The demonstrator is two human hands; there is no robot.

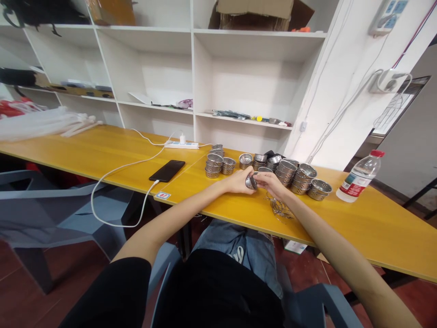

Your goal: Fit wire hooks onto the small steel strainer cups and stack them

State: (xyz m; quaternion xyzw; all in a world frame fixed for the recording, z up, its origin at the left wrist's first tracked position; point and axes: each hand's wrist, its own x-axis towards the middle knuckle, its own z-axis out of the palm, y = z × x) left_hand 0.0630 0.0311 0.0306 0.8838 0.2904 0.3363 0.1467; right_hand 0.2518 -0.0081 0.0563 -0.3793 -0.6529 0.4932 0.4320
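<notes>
Above the table edge, my left hand (237, 182) is closed round a small metal strainer basket (251, 183), which is tilted on its side. My right hand (271, 182) meets it from the right, its fingers pinched together at the basket's rim; what lies between those fingertips is hidden. Just below my right hand lies a tangle of thin metal wire pieces (282, 208). Behind both hands stand several perforated metal baskets, with a stack on the left (214, 165), a stack on the right (301, 178) and a single basket (319, 189) at the right end.
A plastic bottle with a red cap (358, 178) stands to the right. Left of the baskets lies a black phone (167, 171) on a white charging cable (99, 182), near a power strip (180, 145). White shelves (155, 68) rise behind the yellow table (119, 152).
</notes>
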